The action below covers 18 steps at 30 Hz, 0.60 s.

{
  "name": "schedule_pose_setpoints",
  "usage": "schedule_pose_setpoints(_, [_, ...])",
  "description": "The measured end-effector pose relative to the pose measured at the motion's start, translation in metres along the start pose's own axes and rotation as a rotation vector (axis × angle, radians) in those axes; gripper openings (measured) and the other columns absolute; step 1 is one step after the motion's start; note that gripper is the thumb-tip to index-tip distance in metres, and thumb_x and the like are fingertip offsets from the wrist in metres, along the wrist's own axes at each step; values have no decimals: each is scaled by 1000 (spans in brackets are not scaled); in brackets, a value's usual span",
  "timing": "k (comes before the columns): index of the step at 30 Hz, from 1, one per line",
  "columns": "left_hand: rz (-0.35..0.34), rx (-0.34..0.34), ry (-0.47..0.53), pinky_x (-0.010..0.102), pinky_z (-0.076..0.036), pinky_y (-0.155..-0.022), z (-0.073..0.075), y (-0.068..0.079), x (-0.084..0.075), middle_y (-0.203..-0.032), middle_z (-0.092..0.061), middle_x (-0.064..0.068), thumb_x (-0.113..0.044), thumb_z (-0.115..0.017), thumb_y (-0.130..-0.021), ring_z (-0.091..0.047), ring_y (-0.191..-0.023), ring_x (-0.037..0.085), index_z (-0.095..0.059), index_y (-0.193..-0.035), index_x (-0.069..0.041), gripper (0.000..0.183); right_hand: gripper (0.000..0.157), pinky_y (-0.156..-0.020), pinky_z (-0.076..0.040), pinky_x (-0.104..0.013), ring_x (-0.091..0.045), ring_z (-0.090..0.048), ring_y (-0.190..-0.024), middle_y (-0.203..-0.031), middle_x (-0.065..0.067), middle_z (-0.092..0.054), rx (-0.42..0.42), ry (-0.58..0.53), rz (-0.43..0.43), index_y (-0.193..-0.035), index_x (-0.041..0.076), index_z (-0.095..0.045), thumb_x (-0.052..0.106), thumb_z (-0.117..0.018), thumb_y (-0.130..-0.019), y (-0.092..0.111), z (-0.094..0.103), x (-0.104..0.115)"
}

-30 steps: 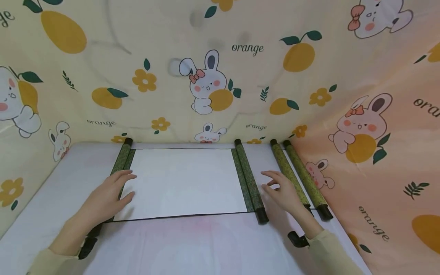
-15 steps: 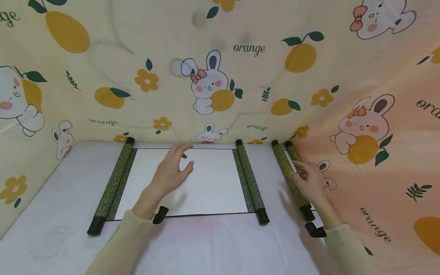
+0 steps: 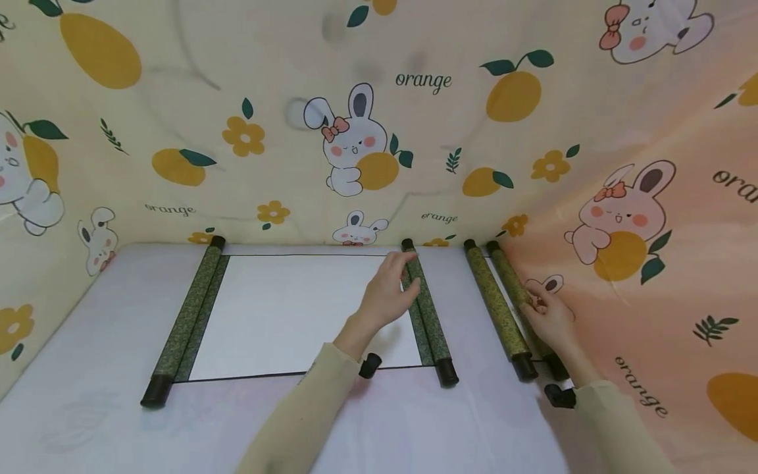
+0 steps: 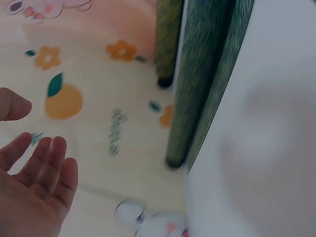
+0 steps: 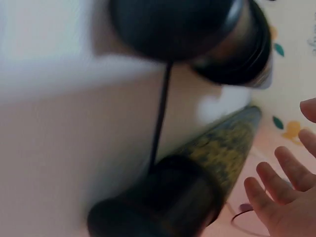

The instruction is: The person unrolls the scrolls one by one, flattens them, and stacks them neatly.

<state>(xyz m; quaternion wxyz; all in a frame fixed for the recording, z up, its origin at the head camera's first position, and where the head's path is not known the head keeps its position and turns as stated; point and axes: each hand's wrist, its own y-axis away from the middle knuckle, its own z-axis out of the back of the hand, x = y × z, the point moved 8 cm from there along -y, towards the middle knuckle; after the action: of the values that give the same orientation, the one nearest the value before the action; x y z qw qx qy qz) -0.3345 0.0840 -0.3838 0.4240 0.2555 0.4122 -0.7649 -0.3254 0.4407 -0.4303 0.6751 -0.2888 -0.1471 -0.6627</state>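
Note:
An unrolled scroll with a white sheet (image 3: 284, 316) lies between a dark green left roller (image 3: 183, 322) and a dark green right roller (image 3: 435, 329). My left hand (image 3: 387, 293) is over the sheet's right side, by the right roller. Its fingers are parted and hold nothing in the left wrist view. To the right lies a second, yellow-green scroll, its two rollers close together. My right hand (image 3: 551, 319) is at its right roller (image 3: 508, 270), covering part of it. In the right wrist view its fingers (image 5: 286, 175) look spread; contact with the roller cannot be made out.
The yellow-green scroll's left roller (image 3: 496, 296) runs beside the right one, with a thin strip of white between them. Behind and to the right rises a printed cloth (image 3: 284, 79) with rabbits and oranges. A white cover (image 3: 89, 342) lies under the scrolls.
My left hand has swept from the green scroll's left roller across to its right roller. My right hand has moved right, past the yellow-green scroll's left roller to its right one.

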Motion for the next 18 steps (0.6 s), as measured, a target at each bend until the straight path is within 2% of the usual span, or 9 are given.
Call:
schedule_pose_setpoints(2, [35,41,15,32,-47,-73,-17,-5,1,-137,-53,7,-22,-59,-104,-57,-106,20,-49,-152,-13,50,55,-59,-46,-33,-47,-60,-112,-137,-33,-55,16,14,-51,-156,3,-45,20,-58,-106,-1,-2,-9])
schedule_pose_setpoints(3, [52,57,23,31,-47,-73,-25,-8,2,-137,-53,6,-22,-59,-104,-57,-106,20,-49,-152,-14,50,56,-58,-46,-34,-49,-58,-119,-142,-35,-52,25,15,-74,-156,2,-44,20,-58,-106,-2,-3,-13])
schedule_pose_setpoints(4, [67,75,31,30,-47,-74,-32,-10,2,-139,-53,5,-22,-58,-104,-58,-107,20,-48,-153,-15,50,56,-56,-45,-34,-49,-58,-118,-142,-36,-52,31,22,-92,-156,2,-44,20,-58,-105,-3,-4,-16])
schedule_pose_setpoints(5, [79,90,35,30,-47,-74,-40,-13,2,-140,-53,5,-23,-58,-105,-58,-107,19,-48,-153,-15,50,57,-54,-43,-33,-47,-59,-114,-139,-36,-53,37,25,-106,-156,1,-43,21,-57,-105,-3,-5,-20])
schedule_pose_setpoints(8, [110,130,62,30,-48,-78,-61,-17,0,-141,-53,4,-23,-58,-105,-59,-112,22,-49,-154,-15,50,59,-51,-40,-33,-42,-61,-84,-118,-37,-59,61,41,-128,-158,0,-40,21,-55,-105,-5,-8,-29])
schedule_pose_setpoints(11, [149,164,104,30,-49,-81,-82,-19,-3,-141,-53,3,-24,-57,-105,-60,-116,24,-49,-154,-16,49,60,-54,-41,-34,-39,-57,-79,-114,-38,-59,77,62,-117,-159,0,-38,19,-55,-105,-5,-9,-35])
schedule_pose_setpoints(12, [160,175,117,30,-50,-82,-89,-19,-4,-141,-53,4,-24,-57,-106,-60,-117,25,-50,-153,-16,49,60,-55,-42,-35,-42,-59,-83,-118,-40,-58,87,62,-115,-159,0,-37,18,-54,-105,-4,-10,-37])
schedule_pose_setpoints(15, [201,202,132,28,-50,-84,-109,-18,-7,-140,-53,5,-24,-57,-105,-60,-116,22,-51,-153,-16,48,57,-64,-46,-37,-52,-58,-113,-140,-42,-50,108,73,-99,-156,-5,-40,17,-54,-105,-3,-13,-38])
schedule_pose_setpoints(18, [227,221,127,27,-51,-86,-128,-18,-11,-140,-53,6,-23,-58,-105,-61,-114,19,-52,-151,-14,48,55,-69,-47,-39,-55,-55,-122,-143,-41,-49,131,85,-102,-154,-6,-42,17,-52,-106,-3,-17,-40])
